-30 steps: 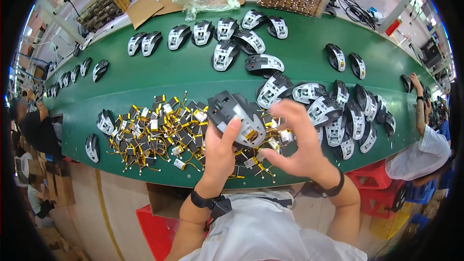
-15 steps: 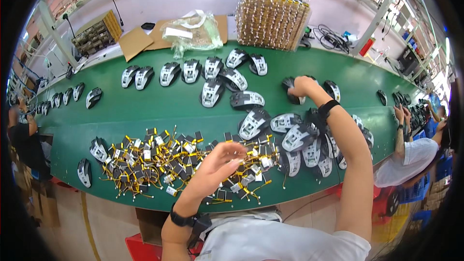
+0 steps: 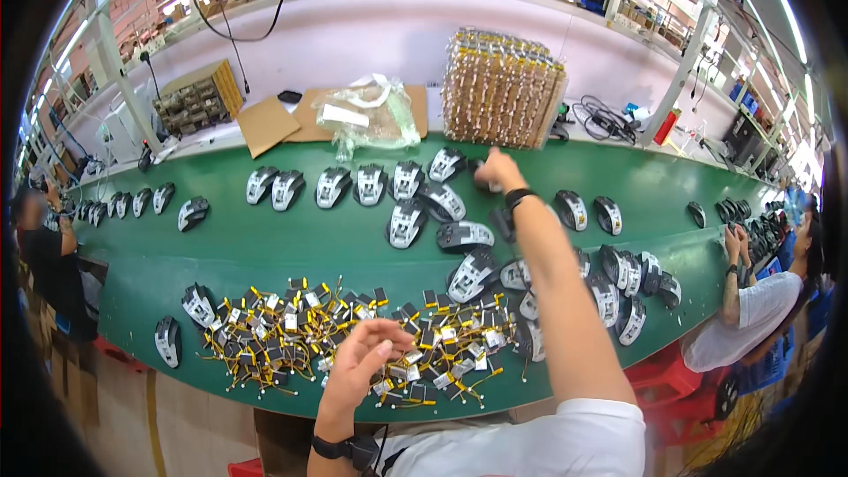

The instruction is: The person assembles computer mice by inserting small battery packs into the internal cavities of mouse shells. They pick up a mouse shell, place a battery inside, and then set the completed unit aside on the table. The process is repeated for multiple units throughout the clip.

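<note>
My right hand (image 3: 502, 171) reaches to the far part of the green bench, with fingers closed round a computer mouse (image 3: 481, 178) that it mostly hides. Beside it lies another half-built mouse (image 3: 447, 163), grey-white with a dark shell. My left hand (image 3: 364, 355) hovers open and palm inward over a loose pile of small battery packs (image 3: 291, 322) with yellow tape and thin wires. Nothing shows between its fingers. Several more mice (image 3: 406, 223) lie in the middle. Another group of mice (image 3: 609, 291) crowds to the right of my right forearm, which covers some of them.
Against the back wall stand a tall stack of wired parts (image 3: 503, 93), a clear plastic bag (image 3: 375, 115) on cardboard, and a box of parts (image 3: 199, 102). Black cables (image 3: 605, 119) lie at the back right. One co-worker (image 3: 746, 300) sits right, another (image 3: 49, 247) left.
My right hand has moved left and away from me, from one mouse to another place on the bench. My left hand stays over the batteries. The view has tilted up.
</note>
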